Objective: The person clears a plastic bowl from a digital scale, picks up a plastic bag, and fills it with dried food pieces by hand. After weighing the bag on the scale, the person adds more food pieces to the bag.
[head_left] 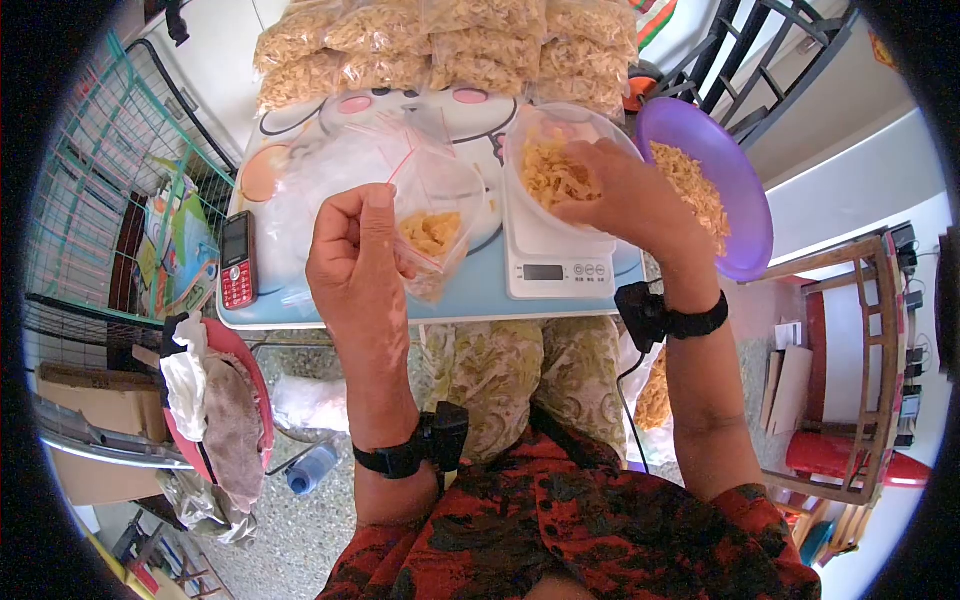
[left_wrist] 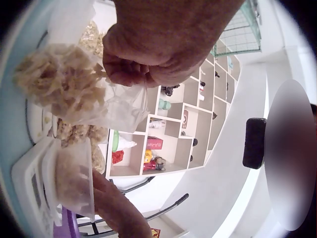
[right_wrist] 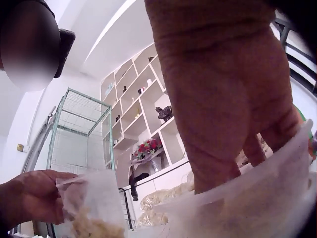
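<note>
My left hand (head_left: pixel 358 245) pinches the edge of a clear plastic zip bag (head_left: pixel 462 208) between thumb and fingers. Pale yellow dried flakes (head_left: pixel 432 234) fill its lower part; the left wrist view shows the bag (left_wrist: pixel 64 82) hanging below the hand. To the right, a translucent plastic tub (head_left: pixel 515 150) sits on a white kitchen scale (head_left: pixel 520 278). More flakes (head_left: pixel 548 170) lie inside the tub. My right hand (head_left: pixel 635 195) reaches into it, thumb and fingers among the flakes. In the right wrist view, the tub's wall (right_wrist: pixel 247 203) hides the fingertips.
Filled bags of flakes (head_left: pixel 390 40) are stacked along the table's back. A purple basin (head_left: pixel 745 200) of flakes stands right of the scale. Flat plastic bags (head_left: pixel 310 190) lie behind the left hand, and a red phone (head_left: pixel 238 260) rests at the left table edge.
</note>
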### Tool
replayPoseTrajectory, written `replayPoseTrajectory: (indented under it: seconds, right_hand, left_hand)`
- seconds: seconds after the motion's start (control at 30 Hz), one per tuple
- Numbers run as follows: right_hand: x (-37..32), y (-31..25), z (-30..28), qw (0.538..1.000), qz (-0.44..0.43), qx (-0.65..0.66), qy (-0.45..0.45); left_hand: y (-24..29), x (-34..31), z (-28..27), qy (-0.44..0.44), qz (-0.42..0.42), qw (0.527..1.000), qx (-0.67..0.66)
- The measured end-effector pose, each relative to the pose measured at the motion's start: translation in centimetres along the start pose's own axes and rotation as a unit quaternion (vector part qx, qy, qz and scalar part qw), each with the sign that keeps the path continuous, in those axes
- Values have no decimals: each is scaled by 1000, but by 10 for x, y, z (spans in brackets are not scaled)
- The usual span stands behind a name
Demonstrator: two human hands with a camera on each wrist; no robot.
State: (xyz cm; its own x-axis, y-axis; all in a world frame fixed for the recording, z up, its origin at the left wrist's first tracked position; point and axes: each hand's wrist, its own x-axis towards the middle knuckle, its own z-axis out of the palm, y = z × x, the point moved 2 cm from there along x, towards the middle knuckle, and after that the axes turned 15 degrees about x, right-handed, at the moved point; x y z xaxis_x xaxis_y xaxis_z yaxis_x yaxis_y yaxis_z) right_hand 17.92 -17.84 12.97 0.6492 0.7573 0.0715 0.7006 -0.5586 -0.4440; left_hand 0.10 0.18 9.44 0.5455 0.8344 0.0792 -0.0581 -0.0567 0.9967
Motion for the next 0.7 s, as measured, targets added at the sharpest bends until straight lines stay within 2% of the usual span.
replayPoseTrajectory:
  seconds: [0.27,0.37,0.47,0.57,0.7]
  right_hand:
    - [17,14,17,997,-53,-15,53]
    - [17,18,15,996,-70,31,43]
    - [14,19,7,989,-81,80,98]
    - [13,17,-1,981,-35,154,109]
    - [14,16,1,989,-43,103,100]
  left_hand:
    - [1,1,-3,5,3,1000,1]
    - [-2,2,-5,5,5,1000,-1]
    - [-3,2,-6,4,2,1000,1]
    - [-2,2,-5,1,0,1000,1]
    - [-1,1,-3,2,-3,1000,2]
